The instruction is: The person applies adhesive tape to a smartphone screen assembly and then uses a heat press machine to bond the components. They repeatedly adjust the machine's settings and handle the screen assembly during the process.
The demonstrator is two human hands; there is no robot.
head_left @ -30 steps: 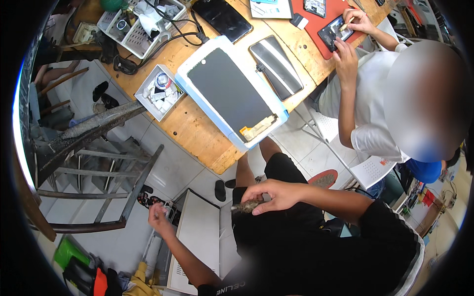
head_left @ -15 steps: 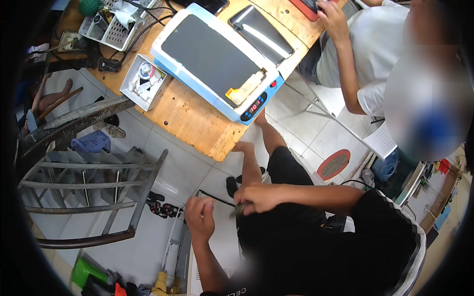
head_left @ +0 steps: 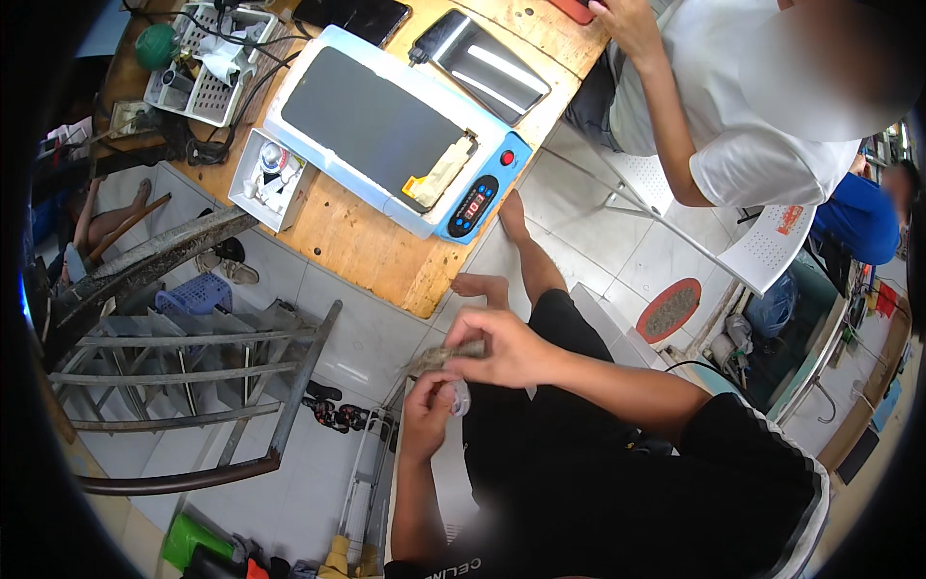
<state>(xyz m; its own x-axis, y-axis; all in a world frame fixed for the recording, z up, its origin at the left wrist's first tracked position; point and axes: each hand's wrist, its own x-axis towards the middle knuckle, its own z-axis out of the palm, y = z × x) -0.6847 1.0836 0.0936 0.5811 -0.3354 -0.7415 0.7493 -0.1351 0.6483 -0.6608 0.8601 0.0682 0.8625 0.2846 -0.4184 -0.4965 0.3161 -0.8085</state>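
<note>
Over my lap my two hands are close together. My right hand [head_left: 506, 349] pinches a tangled, fuzzy grey-brown clump [head_left: 436, 359], its outline smeared by motion. Just below it, my left hand [head_left: 427, 415] is closed with thumb and fingers round a small clear ring-shaped thing [head_left: 461, 398]; what it is I cannot make out exactly. Beyond my hands, on the wooden table [head_left: 386, 280], lies a blue-and-white heating plate [head_left: 492, 179] with a lit display. A dark flat screen panel [head_left: 376, 125] rests on it, with a yellowish strip [head_left: 442, 172] at one end.
A phone [head_left: 487, 68] lies past the plate, and a dark phone [head_left: 357, 17] farther back. White baskets [head_left: 217, 92] and a small white box [head_left: 273, 183] sit left. Metal stair railing [head_left: 193, 372] is at left. A co-worker's hand [head_left: 632, 29] is at far right.
My right hand has risen from my lap with the clump, and my left hand has moved right to meet it. The clear ring now shows at my left fingers. The view has shifted slightly.
</note>
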